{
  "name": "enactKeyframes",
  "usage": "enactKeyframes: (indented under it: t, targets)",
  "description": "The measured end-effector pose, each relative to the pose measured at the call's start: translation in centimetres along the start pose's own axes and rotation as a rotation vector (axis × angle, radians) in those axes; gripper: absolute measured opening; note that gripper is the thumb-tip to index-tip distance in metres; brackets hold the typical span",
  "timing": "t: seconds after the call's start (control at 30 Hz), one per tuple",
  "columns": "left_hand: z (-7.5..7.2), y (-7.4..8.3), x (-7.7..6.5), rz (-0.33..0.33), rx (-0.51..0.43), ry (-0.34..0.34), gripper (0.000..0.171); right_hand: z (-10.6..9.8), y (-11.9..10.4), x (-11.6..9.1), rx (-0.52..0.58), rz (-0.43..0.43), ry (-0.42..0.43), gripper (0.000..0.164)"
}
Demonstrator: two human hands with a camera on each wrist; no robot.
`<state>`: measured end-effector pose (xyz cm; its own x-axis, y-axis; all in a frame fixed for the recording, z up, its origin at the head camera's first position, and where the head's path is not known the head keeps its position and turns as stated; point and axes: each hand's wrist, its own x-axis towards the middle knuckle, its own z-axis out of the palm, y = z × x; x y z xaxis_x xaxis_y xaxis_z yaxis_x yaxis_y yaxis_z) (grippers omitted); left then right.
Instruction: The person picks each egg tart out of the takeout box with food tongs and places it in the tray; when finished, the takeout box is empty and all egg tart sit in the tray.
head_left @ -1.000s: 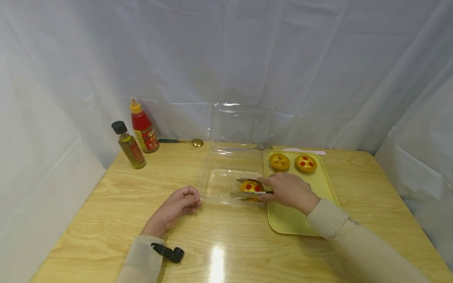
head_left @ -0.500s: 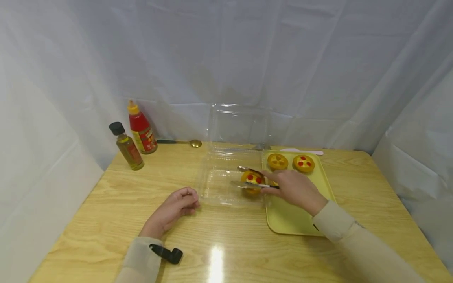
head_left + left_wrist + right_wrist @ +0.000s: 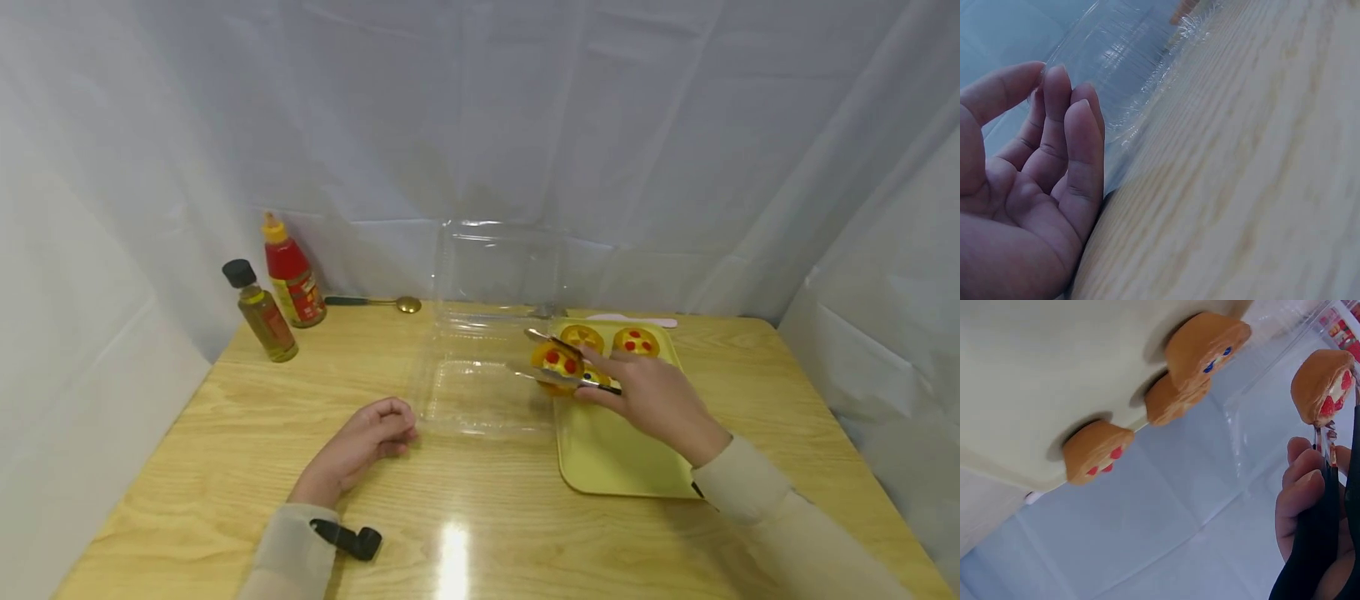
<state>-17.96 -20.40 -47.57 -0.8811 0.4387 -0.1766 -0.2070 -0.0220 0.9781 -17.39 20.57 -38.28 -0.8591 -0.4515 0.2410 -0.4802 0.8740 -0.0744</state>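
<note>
My right hand (image 3: pixel 660 404) grips black-handled tongs (image 3: pixel 602 383), their metal ends pinching a small tart with red toppings (image 3: pixel 557 365). The tart overlaps the yellow tray's left edge in the head view. Beneath and behind it on the tray (image 3: pixel 622 450) sit a plain-topped tart (image 3: pixel 582 337), another red-topped tart (image 3: pixel 636 341) and a blue-dotted tart (image 3: pixel 1210 347). To their left stands a hinged clear plastic container (image 3: pixel 472 392), lid raised. My left hand (image 3: pixel 367 442) lies on the table, thumb and fingertips pinching the container's front-left corner.
A dark-capped oil bottle (image 3: pixel 266 321) and a red sauce bottle (image 3: pixel 292 279) stand at the back left. Near them is a gold spoon (image 3: pixel 407 305). A pink-handled utensil (image 3: pixel 656 322) lies behind the tray. White curtains (image 3: pixel 480 125) hang behind the wooden table (image 3: pixel 420 533).
My right hand has moved right and back with the tongs, carrying the red-topped tart from over the container to the tray's left edge. The left hand has stayed at the container's corner.
</note>
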Motion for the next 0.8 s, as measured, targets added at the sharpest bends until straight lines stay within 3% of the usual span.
enactKeyframes:
  t: [0.17, 0.67, 0.8]
  targets:
    - [-0.1, 0.1, 0.0, 0.001, 0.008, -0.003, 0.016, -0.4, 0.9, -1.2, 0.009, 0.052, 0.002, 0.063]
    - [-0.1, -0.2, 0.1, -0.007, 0.007, 0.006, 0.013, -0.2, 4.7, -5.6, -0.031, 0.096, 0.113, 0.061]
    - [-0.1, -0.2, 0.2, -0.004, 0.01, 0.004, 0.013, 0.2, 5.8, -6.6, -0.03, 0.134, 0.104, 0.062]
